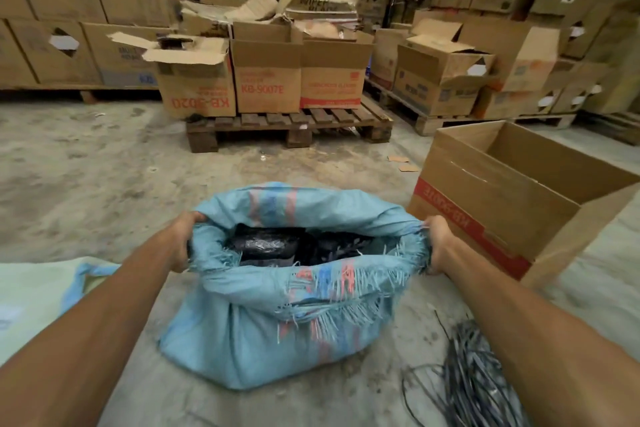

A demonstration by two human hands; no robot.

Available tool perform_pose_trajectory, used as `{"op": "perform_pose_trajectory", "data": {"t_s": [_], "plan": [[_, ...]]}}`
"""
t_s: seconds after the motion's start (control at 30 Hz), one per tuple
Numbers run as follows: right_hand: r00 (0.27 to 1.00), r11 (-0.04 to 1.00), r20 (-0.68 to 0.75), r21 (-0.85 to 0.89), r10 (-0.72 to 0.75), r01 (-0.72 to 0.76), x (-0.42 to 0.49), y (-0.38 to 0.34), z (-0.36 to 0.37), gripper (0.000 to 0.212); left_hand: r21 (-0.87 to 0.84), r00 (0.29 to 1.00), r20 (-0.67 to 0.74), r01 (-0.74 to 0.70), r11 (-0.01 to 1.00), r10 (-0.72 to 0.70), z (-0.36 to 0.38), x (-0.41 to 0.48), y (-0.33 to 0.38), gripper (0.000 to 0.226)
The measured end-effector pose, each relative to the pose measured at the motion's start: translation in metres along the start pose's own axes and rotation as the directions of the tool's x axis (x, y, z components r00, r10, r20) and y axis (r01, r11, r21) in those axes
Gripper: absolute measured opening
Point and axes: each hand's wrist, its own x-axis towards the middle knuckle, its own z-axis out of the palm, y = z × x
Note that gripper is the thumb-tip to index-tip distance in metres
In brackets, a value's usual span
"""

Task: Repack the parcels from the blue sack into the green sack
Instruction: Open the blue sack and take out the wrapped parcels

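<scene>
Tangle of dark straps on the floor, near-R of blue sack. Green sack lies flat to L of it. Blue sack sits upright, frayed mouth pulled wide. L hand grips rim's L side, R hand grips R side, fingers curled into fabric. Black-wrapped parcels inside. Open carton just R of sack; pallet w/ boxes beyond.
</scene>
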Motion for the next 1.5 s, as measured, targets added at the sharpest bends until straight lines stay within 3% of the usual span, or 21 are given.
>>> {"op": "perform_pose_trajectory", "data": {"t_s": [0.1, 0.2, 0.23, 0.27, 0.3, 0.33, 0.37, 0.4, 0.43, 0.5, 0.57, 0.6, 0.67, 0.73, 0.87, 0.97, 1.07, 1.17, 1.27, 1.33, 1.5], "plan": [[0.976, 0.951, -0.061, -0.249, -0.207, 0.186, 0.008, -0.002, 0.025, 0.044, 0.127, 0.985, -0.102, -0.125, 0.984, 0.138, 0.031, -0.006, 0.007, 0.071], [0.879, 0.794, -0.264, -0.580, -0.397, 0.184, 0.008, 0.011, 0.044, 0.063, 0.391, 0.878, -0.341, -0.193, 0.900, 0.336, 0.069, -0.053, 0.001, 0.095], [0.787, 0.672, -0.294, -0.714, -0.543, 0.197, 0.011, 0.012, 0.049, 0.063, 0.452, 0.833, -0.398, -0.187, 0.872, 0.385, 0.075, -0.053, -0.001, 0.103], [0.621, 0.481, -0.233, -0.835, -0.749, 0.268, 0.005, 0.014, 0.051, 0.057, 0.557, 0.763, -0.431, -0.195, 0.807, 0.482, 0.080, -0.055, -0.004, 0.108], [0.410, 0.226, -0.052, -0.892, -0.911, 0.391, 0.010, 0.017, 0.058, 0.046, 0.722, 0.653, -0.400, -0.208, 0.660, 0.643, 0.084, -0.053, -0.006, 0.105], [0.236, -0.050, 0.193, -0.862, -0.952, 0.505, 0.006, 0.020, 0.060, 0.032, 0.860, 0.520, -0.274, -0.245, 0.448, 0.809, 0.089, -0.055, -0.010, 0.095], [0.171, -0.243, 0.411, -0.773, -0.896, 0.586, 0.006, 0.023, 0.067, 0.019, 0.934, 0.345, -0.079, -0.301, 0.190, 0.935, 0.093, -0.050, -0.012, 0.079], [0.178, -0.352, 0.579, -0.681, -0.795, 0.642, 0.009, 0.023, 0.074, 0.013, 0.938, 0.211, 0.139, -0.343, -0.060, 0.967, 0.096, -0.046, -0.012, 0.062], [0.229, -0.392, 0.676, -0.633, -0.701, 0.668, 0.013, 0.020, 0.082, 0.013, 0.895, 0.175, 0.335, -0.368, -0.254, 0.926, 0.099, -0.040, -0.010, 0.049], [0.362, -0.356, 0.718, -0.639, -0.595, 0.682, 0.027, 0.009, 0.097, 0.020, 0.835, 0.386, 0.538, -0.365, -0.412, 0.749, 0.097, -0.025, -0.004, 0.043], [0.466, -0.229, 0.672, -0.680, -0.576, 0.697, 0.045, -0.008, 0.104, 0.046, 0.839, 0.608, 0.513, -0.209, -0.502, 0.605, 0.087, -0.010, -0.002, 0.058], [0.523, -0.180, 0.643, -0.710, -0.559, 0.680, 0.055, -0.017, 0.107, 0.066, 0.809, 0.684, 0.486, -0.117, -0.576, 0.544, 0.080, -0.004, -0.003, 0.066], [0.611, -0.221, 0.613, -0.773, -0.502, 0.594, 0.073, -0.031, 0.114, 0.109, 0.702, 0.758, 0.475, -0.021, -0.711, 0.447, 0.068, 0.007, -0.012, 0.073], [0.670, -0.295, 0.588, -0.808, -0.454, 0.509, 0.082, -0.038, 0.118, 0.122, 0.673, 0.766, 0.497, -0.044, -0.738, 0.407, 0.060, 0.007, -0.017, 0.072], [0.669, -0.411, 0.609, -0.789, -0.426, 0.456, 0.087, -0.024, 0.123, 0.104, 0.701, 0.757, 0.490, -0.048, -0.711, 0.432, 0.058, -0.002, -0.028, 0.088], [0.541, -0.566, 0.695, -0.711, -0.475, 0.417, 0.084, -0.013, 0.122, 0.100, 0.772, 0.669, 0.524, -0.112, -0.626, 0.527, 0.060, -0.006, -0.030, 0.104], [0.439, -0.595, 0.771, -0.636, -0.461, 0.491, 0.082, -0.007, 0.118, 0.084, 0.816, 0.546, 0.566, -0.269, -0.511, 0.617, 0.066, 0.000, -0.022, 0.083], [0.426, -0.621, 0.788, -0.614, -0.444, 0.487, 0.093, 0.007, 0.123, 0.085, 0.860, 0.650, 0.506, -0.328, -0.390, 0.567, 0.081, 0.011, -0.022, 0.090], [0.457, -0.691, 0.763, -0.628, -0.457, 0.358, 0.105, 0.013, 0.138, 0.066, 0.853, 0.687, 0.481, -0.226, -0.470, 0.544, 0.100, 0.025, -0.023, 0.092], [0.475, -0.733, 0.762, -0.610, -0.440, 0.300, 0.112, 0.015, 0.145, 0.045, 0.861, 0.700, 0.471, -0.231, -0.454, 0.537, 0.109, 0.031, -0.022, 0.088], [0.512, -0.657, 0.753, -0.636, -0.413, 0.405, 0.102, 0.019, 0.143, 0.043, 0.925, 0.722, 0.369, -0.344, -0.160, 0.585, 0.112, 0.034, -0.029, 0.080]]}}
